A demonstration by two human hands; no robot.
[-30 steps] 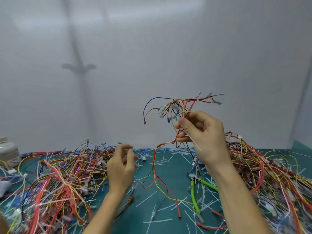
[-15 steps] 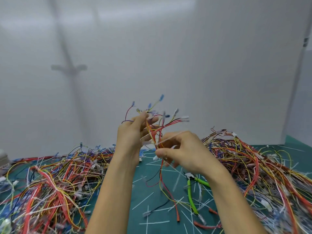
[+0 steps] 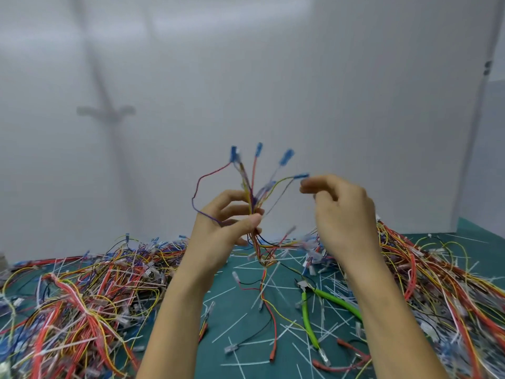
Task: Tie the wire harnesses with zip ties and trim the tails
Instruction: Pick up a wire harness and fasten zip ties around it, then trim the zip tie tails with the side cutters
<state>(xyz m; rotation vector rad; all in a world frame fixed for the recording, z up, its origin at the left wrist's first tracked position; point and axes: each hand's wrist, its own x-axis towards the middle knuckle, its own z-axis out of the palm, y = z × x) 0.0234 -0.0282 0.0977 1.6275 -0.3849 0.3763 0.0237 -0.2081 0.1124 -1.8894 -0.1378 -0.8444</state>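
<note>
My left hand (image 3: 226, 231) is raised over the mat and pinches a small wire harness (image 3: 252, 206) at its middle. Red, yellow and purple wires fan upward from the grip and end in blue connectors (image 3: 285, 157). The rest of the wires hang down toward the mat. My right hand (image 3: 345, 214) hovers just right of the harness with curled, blurred fingers, its index tip beside the rightmost blue connector (image 3: 300, 176). Whether it holds a zip tie is unclear. Green-handled cutters (image 3: 328, 296) lie on the mat below my right hand.
A large tangle of harnesses (image 3: 82, 296) covers the left side of the green mat (image 3: 240, 310), and another heap (image 3: 437, 272) lies to the right. Cut white zip-tie tails (image 3: 235, 326) litter the middle. A white wall stands close behind.
The harness passed from my right hand to my left hand, which now grips it alone with the blue connectors up. My right hand came off the bundle and moved up and right.
</note>
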